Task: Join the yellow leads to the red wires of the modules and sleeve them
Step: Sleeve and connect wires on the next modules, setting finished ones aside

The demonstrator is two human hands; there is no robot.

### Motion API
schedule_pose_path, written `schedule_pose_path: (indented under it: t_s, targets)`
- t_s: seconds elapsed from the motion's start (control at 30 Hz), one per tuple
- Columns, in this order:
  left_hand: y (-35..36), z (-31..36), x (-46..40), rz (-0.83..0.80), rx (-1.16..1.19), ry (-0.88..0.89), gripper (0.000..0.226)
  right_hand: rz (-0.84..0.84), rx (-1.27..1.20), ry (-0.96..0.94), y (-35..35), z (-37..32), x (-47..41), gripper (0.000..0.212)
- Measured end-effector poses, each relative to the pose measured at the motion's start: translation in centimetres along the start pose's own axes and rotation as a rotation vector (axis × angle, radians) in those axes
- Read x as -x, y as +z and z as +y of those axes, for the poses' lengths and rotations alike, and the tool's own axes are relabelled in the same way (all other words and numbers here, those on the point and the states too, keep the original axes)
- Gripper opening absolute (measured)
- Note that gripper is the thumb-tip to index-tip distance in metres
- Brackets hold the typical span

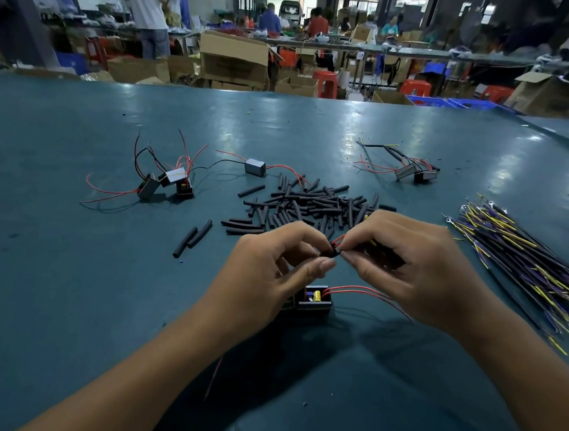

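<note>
Both hands met above the near middle of the worktop [65, 265]. The left hand [264, 268] pinched a short black sleeve [330, 252] between its thumb and first finger. The right hand [419, 268] pinched a red wire [338, 240] right at the mouth of that sleeve. The two sets of fingertips were almost touching.

The red wire came from a small black module [315, 300] that sat on the worktop just under the hands. Two more red strands looped out of it toward the right.

A big pile of spare sleeves [311, 204] lay in the middle of the worktop, just past the hands. A bundle of yellow leads [520, 256] lay by the right edge. A few untouched modules [167, 184] sat toward the left, and one more [255, 167] sat near the middle. Two modules that looked already sleeved [416, 172] sat at the far right.

The step looked like feeding the wire into the sleeve. To do it well, the right hand should hold the wire close to its tip, so it does not bend. The left hand should keep the sleeve still and not squash its mouth flat. The push should be slow and straight. I could not tell if a yellow lead was already joined, since the fingers hid the joint.
</note>
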State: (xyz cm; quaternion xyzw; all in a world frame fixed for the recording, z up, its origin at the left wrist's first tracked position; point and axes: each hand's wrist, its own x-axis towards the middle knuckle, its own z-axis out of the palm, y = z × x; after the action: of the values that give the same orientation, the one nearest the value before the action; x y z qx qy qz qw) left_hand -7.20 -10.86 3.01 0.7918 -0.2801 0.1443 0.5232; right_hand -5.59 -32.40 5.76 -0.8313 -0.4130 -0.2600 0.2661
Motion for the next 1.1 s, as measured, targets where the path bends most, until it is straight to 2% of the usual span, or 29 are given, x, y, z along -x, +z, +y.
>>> schedule_pose_path:
  t_s: [0.17, 0.57, 0.8, 0.97, 1.1]
  targets:
    - [0.31, 0.21, 0.06, -0.002, 0.023, -0.022, 0.005, -0.031, -0.012, -0.013, 0.05, 0.09, -0.09, 0.004]
    - [0.24, 0.20, 0.10, 0.070, 0.002, 0.006, 0.019, -0.020, -0.031, -0.013, 0.18, 0.25, -0.13, 0.005]
    - [0.41, -0.11, 0.16, 0.036, 0.025, -0.039, 0.010, -0.027, -0.021, -0.009, 0.15, 0.42, -0.12, 0.002]
    - [0.37, -0.21, 0.24, 0.042, 0.112, -0.076, 0.009, -0.046, -0.113, 0.011, 0.02, 0.16, -0.28, 0.000]
    - [0.26, -0.27, 0.11, 0.058, 0.113, -0.043, 0.013, -0.043, -0.236, 0.143, 0.09, -0.05, 0.11, 0.018]
